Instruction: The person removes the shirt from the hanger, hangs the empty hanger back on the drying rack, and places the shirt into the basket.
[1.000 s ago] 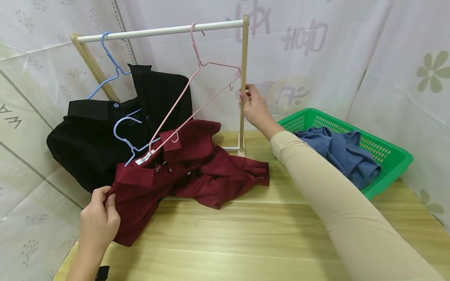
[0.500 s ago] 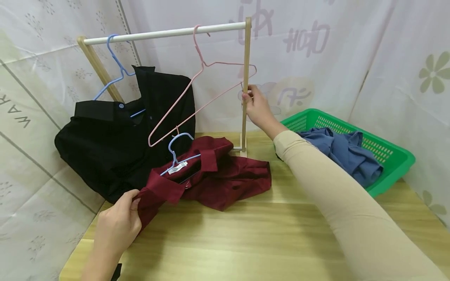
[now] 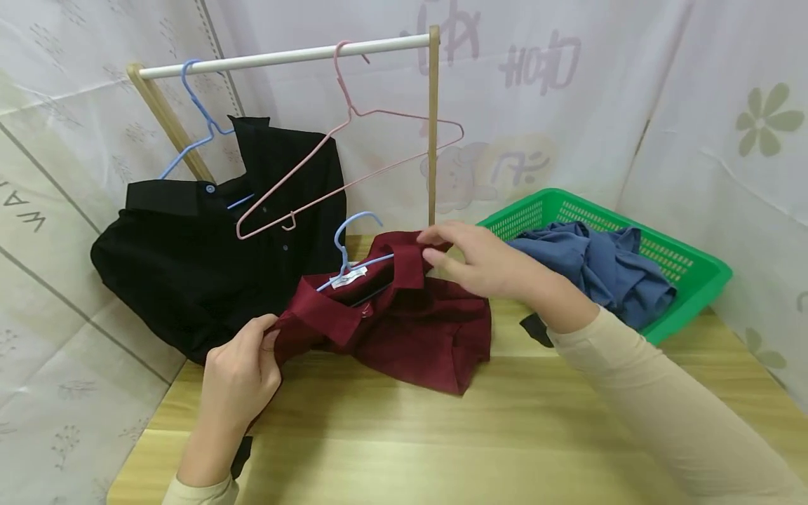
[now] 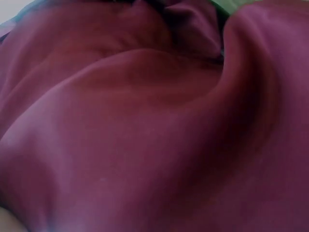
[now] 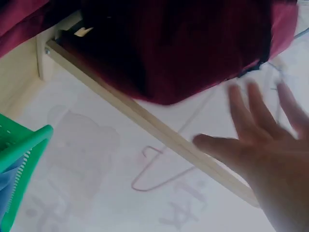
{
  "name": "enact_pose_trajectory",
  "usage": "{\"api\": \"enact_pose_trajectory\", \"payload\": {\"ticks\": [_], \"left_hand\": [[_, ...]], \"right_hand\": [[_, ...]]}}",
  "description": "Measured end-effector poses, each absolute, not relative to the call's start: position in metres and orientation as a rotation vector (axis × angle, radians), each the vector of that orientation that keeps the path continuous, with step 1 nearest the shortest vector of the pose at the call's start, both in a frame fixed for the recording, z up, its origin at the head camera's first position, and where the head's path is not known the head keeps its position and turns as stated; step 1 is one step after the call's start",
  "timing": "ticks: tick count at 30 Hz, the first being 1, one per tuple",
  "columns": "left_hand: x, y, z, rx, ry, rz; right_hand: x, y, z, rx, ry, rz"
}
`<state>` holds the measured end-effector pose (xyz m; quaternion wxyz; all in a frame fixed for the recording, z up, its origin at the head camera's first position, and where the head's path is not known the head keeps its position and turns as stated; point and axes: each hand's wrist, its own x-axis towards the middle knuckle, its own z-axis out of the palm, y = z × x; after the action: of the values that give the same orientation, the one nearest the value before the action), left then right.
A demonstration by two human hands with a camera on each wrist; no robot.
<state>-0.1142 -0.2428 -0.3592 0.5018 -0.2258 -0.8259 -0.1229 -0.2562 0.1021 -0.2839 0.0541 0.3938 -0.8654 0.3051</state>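
My left hand [image 3: 243, 372] pinches one shoulder of a dark red shirt [image 3: 334, 312], holding it partly off the table. In the left wrist view the red cloth [image 4: 125, 135] fills nearly everything. A light blue hanger [image 3: 344, 256] sits inside the shirt's collar, its hook standing free above. My right hand [image 3: 486, 263] is at the shirt's other shoulder with thumb and fingers apart. The right wrist view shows that hand [image 5: 270, 140] with spread fingers, beside the cloth and not gripping it.
A rack with a white rail [image 3: 284, 57] carries a pink hanger [image 3: 303, 158] without clothing and a black shirt [image 3: 189, 259] on a blue hanger [image 3: 205, 116]. At the right stands a green basket [image 3: 701, 270] holding blue cloth [image 3: 593, 259]. Fabric walls surround the wooden table [image 3: 404, 449].
My right hand has let go of the rack's post and come down to the red shirt. My left hand has moved the shirt rightward, clear of the pink hanger, which has swung.
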Motion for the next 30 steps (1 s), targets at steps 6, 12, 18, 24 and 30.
{"api": "enact_pose_trajectory", "payload": {"ticks": [6, 12, 18, 24, 30], "left_hand": [[-0.123, -0.232, -0.353, -0.620, -1.963, -0.367], [-0.132, -0.215, -0.349, -0.716, -1.937, -0.390], [-0.144, -0.199, -0.351, -0.769, -1.988, -0.463], [-0.155, -0.186, -0.361, -0.750, -2.137, -0.528], [-0.158, -0.174, -0.369, -0.707, -2.225, -0.569]], "right_hand": [[-0.224, 0.124, -0.299, 1.111, -2.581, 0.708], [-0.211, 0.141, -0.304, 0.979, -2.535, 0.709], [-0.201, 0.155, -0.310, 0.895, -2.457, 0.742], [-0.187, 0.168, -0.323, 0.773, -2.505, 0.797], [-0.175, 0.179, -0.336, 0.626, -2.617, 0.914]]}}
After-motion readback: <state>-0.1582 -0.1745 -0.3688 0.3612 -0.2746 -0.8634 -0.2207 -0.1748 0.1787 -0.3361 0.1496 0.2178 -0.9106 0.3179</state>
